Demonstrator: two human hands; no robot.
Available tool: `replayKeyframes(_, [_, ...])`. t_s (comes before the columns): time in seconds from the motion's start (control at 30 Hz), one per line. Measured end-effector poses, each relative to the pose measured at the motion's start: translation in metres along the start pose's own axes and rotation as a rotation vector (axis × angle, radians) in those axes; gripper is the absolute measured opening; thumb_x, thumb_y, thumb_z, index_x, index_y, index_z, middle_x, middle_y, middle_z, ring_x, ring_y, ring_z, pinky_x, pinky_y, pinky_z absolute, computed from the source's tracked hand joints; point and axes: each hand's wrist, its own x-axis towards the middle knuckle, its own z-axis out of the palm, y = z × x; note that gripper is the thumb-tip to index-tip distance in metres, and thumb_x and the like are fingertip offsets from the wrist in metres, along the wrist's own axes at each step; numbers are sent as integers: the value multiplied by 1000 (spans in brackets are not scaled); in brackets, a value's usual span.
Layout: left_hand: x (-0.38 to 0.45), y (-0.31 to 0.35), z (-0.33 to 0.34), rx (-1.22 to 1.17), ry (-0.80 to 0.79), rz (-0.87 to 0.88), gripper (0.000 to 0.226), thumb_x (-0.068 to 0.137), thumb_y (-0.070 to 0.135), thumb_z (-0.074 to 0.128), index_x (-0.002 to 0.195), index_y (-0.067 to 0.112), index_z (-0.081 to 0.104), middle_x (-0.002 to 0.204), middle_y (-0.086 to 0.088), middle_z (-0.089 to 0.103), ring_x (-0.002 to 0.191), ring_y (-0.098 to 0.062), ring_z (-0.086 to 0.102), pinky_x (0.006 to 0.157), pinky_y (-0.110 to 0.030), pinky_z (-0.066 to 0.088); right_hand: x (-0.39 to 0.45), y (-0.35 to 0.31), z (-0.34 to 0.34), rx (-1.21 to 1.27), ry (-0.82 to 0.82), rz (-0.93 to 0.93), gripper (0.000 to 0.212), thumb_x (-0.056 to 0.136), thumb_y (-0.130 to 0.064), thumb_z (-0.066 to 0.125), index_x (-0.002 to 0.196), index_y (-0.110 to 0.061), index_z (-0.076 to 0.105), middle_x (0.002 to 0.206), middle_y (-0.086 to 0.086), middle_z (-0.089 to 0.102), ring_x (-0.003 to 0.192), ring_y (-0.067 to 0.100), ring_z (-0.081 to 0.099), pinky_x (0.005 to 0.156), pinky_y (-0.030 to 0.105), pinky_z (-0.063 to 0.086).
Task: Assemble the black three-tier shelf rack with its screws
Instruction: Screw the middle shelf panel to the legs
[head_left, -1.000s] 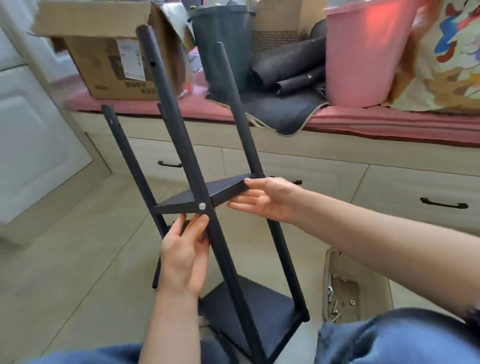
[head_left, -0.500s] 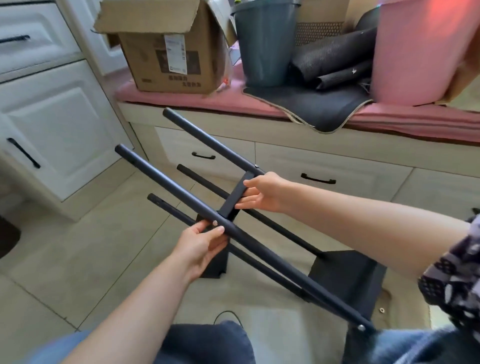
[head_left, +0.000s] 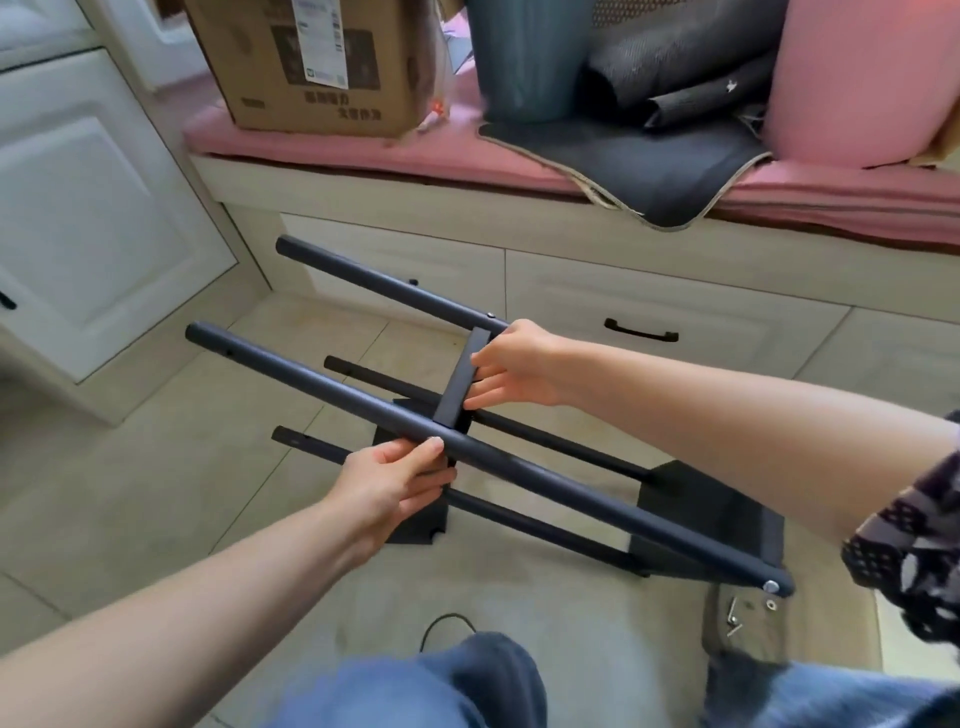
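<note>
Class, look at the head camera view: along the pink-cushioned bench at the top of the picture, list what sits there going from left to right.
cardboard box → dark grey bin → rolled dark mats → pink tub

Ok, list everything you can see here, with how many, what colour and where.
shelf rack: one, black, tipped over above the floor, held by both hands
cardboard box: one, brown, on the pink cushion
bin: one, grey-blue, right of the box
mats: dark grey, rolled and draped over the bench edge
tub: one, pink, far right
tray: one, beige, on the floor, holding screws
left hand: holds the near pole
right hand: grips the middle shelf
</note>
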Motion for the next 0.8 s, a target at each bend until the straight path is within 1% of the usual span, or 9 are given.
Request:
replayKeyframes(0.13, [8, -22, -3, -85, 95, 18, 12, 96, 18, 67, 105, 14, 74, 99, -8, 79, 95, -19, 76, 86, -29, 56, 18, 8, 12, -35, -22, 35, 44, 98, 10, 46, 139, 12, 30, 139, 34, 47, 116, 49, 59, 78, 50, 58])
replayKeyframes(0.3, [19, -41, -7, -112, 163, 33, 8, 92, 20, 72, 99, 24, 74, 107, 1, 76, 108, -13, 66, 91, -27, 48, 41, 20, 24, -23, -24, 87, 46, 97, 10, 49, 140, 4, 33, 143, 27, 45, 124, 46, 54, 96, 58, 51])
replayKeyframes(0.4, [26, -52, -15, -148, 172, 25, 12, 92, 20, 72, 103, 22, 75, 105, 4, 78, 112, -12, 64, 95, -30, 48, 46, 25, 29, -4, -56, 133, 18, 96, 10, 49, 107, -4, 46, 143, 26, 44, 126, 46, 53, 94, 56, 53])
replayKeyframes(0.43, [28, -56, -17, -184, 151, 18, 15, 92, 20, 70, 106, 20, 75, 106, 3, 78, 115, -14, 63, 99, -34, 49, 47, 28, 30, 8, -66, 143, 18, 96, 10, 50, 101, -7, 45, 144, 25, 43, 126, 46, 53, 91, 55, 54])
replayKeyframes(0.47, [28, -59, -19, -225, 118, 11, 19, 92, 20, 69, 110, 18, 74, 112, 0, 77, 120, -17, 61, 105, -39, 47, 49, 30, 32, 17, -76, 147, 20, 96, 11, 50, 106, -5, 45, 144, 25, 42, 126, 46, 52, 88, 54, 55])
replayKeyframes(0.53, [28, -67, -19, -307, 47, 4, 33, 85, 27, 69, 117, 19, 70, 129, -3, 69, 133, -21, 52, 111, -48, 42, 55, 35, 35, 16, -77, 148, 42, 95, 12, 51, 132, -3, 41, 146, 23, 41, 126, 45, 53, 80, 51, 58])
replayKeyframes(0.63, [29, -73, -14, -379, 32, 29, 40, 79, 31, 68, 118, 21, 68, 138, -3, 63, 140, -21, 46, 105, -46, 43, 60, 35, 37, -25, -79, 144, 53, 94, 13, 50, 143, -2, 35, 136, 20, 47, 124, 43, 55, 70, 44, 60])
replayKeyframes(0.77, [32, -73, -11, -403, 57, 33, 38, 76, 31, 69, 113, 23, 70, 137, -4, 64, 141, -23, 45, 99, -46, 44, 56, 34, 29, -116, -100, 141, 34, 98, 9, 42, 132, 5, 46, 99, 15, 60, 117, 37, 61, 96, 44, 54])
replayKeyframes(0.8, [32, -73, -11, -401, 57, 30, 39, 76, 32, 70, 114, 23, 70, 138, -4, 64, 141, -23, 44, 99, -47, 45, 53, 35, 28, -146, -103, 144, 34, 99, 7, 42, 132, 2, 46, 98, 16, 62, 113, 34, 63, 96, 42, 55])
